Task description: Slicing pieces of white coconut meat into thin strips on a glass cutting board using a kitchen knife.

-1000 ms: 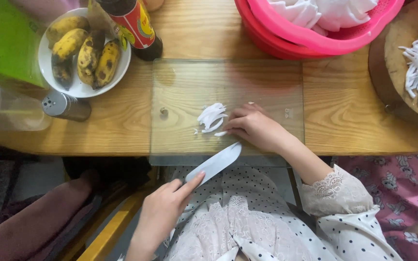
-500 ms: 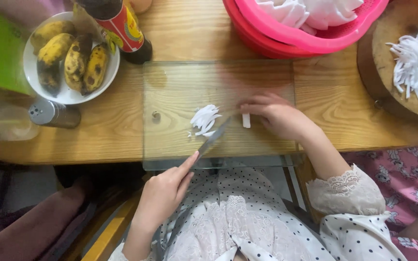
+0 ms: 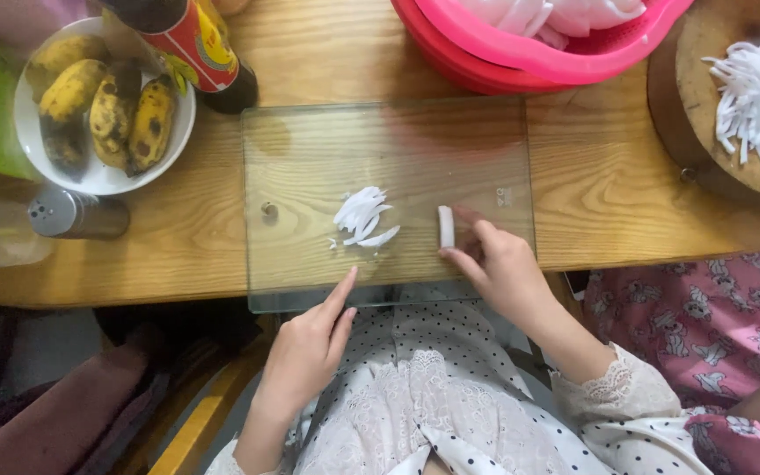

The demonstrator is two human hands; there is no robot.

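White piece [image 3: 446, 226] beside right hand [image 3: 501, 266] fingertips.

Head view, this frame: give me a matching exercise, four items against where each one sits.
Items:
1. bananas
2. white slices
3. shaker
4. shredded strips

Places:
A. on the round wooden block at the right edge
B. lying on its side on the table, left of the glass board
C. in the white bowl at top left
D. on the glass board, left of the right hand

Pairs: 1-C, 2-D, 3-B, 4-A
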